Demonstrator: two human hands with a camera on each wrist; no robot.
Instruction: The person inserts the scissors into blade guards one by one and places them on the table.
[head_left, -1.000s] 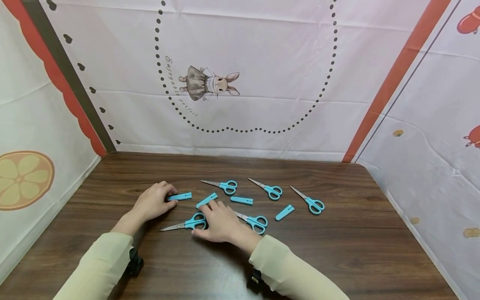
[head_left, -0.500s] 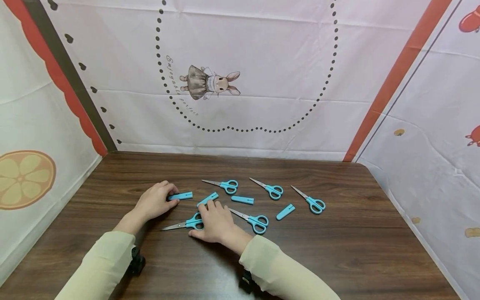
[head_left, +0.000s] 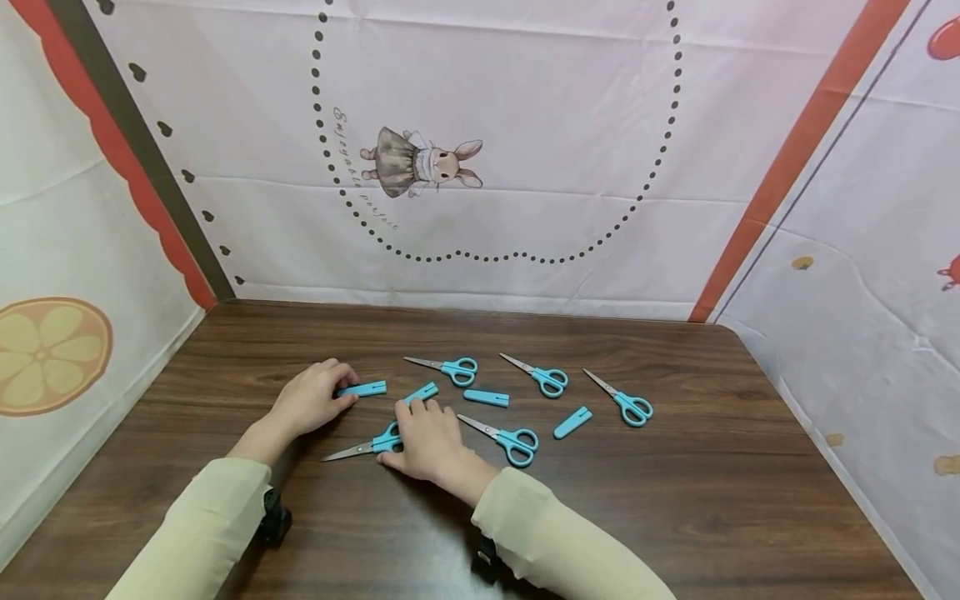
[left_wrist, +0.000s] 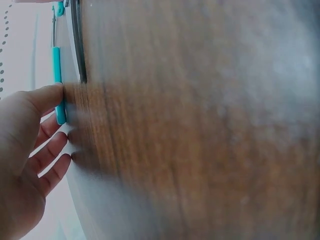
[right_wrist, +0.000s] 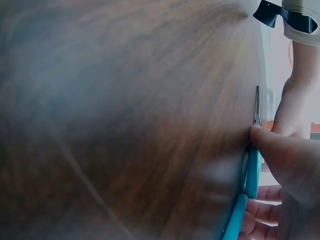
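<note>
In the head view my left hand [head_left: 311, 402] pinches a light-blue scissor cap [head_left: 367, 388] by its left end, and the slotted end points right. The left wrist view shows the thumb on the near side of the cap [left_wrist: 56, 62], fingers behind it. My right hand [head_left: 431, 442] covers most of the blue handles of a pair of scissors [head_left: 384, 439], whose bare blades point left. Seen from the right wrist, thumb and fingers grip these scissors [right_wrist: 254, 175] near the pivot. Just beyond the right fingertips lies another cap [head_left: 423, 392], partly hidden.
Uncapped scissors [head_left: 517, 444] lie right of my right hand. Farther back are three more pairs, including scissors [head_left: 459, 371] and scissors [head_left: 632, 408]. Two loose caps, one cap [head_left: 486, 398] and another cap [head_left: 573, 422], rest among them on the brown table [head_left: 712, 500].
My right hand has shifted slightly left, farther over the scissors' handles, uncovering more of the scissors at its right. The left hand keeps its hold on the cap.
</note>
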